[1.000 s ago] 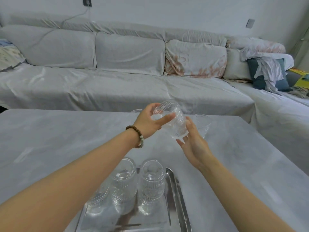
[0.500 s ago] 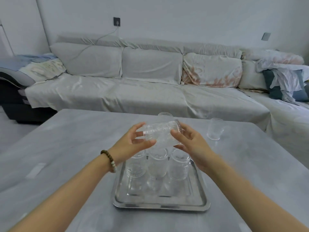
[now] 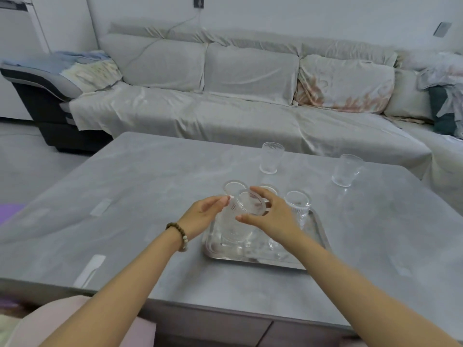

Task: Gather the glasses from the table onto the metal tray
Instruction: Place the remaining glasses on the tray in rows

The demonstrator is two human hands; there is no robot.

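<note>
A ribbed clear glass (image 3: 239, 221) stands upright over the front left of the metal tray (image 3: 319, 234). My left hand (image 3: 203, 216) presses on its left side and my right hand (image 3: 273, 217) grips its rim from the right. Whether its base touches the tray, I cannot tell. Behind it on the tray stand three more glasses: one at the back left (image 3: 231, 187), one in the middle (image 3: 271, 189) mostly hidden by my right hand, and one at the right (image 3: 298, 207). Two glasses remain on the table beyond the tray, one near the middle (image 3: 272, 158) and one at the far right (image 3: 347, 170).
The grey table (image 3: 140, 196) ends at a near edge low in the view. A covered sofa (image 3: 225, 113) runs along its far side, with cushions and clothes at the right. A pink cloth (image 3: 62, 321) lies at the bottom left. Pale flat strips (image 3: 89, 270) lie on the table's left part.
The glass held sideways above the tray has been turned upright and lowered toward the tray's front left. Both hands came down with it. My view has pulled back and shifted.
</note>
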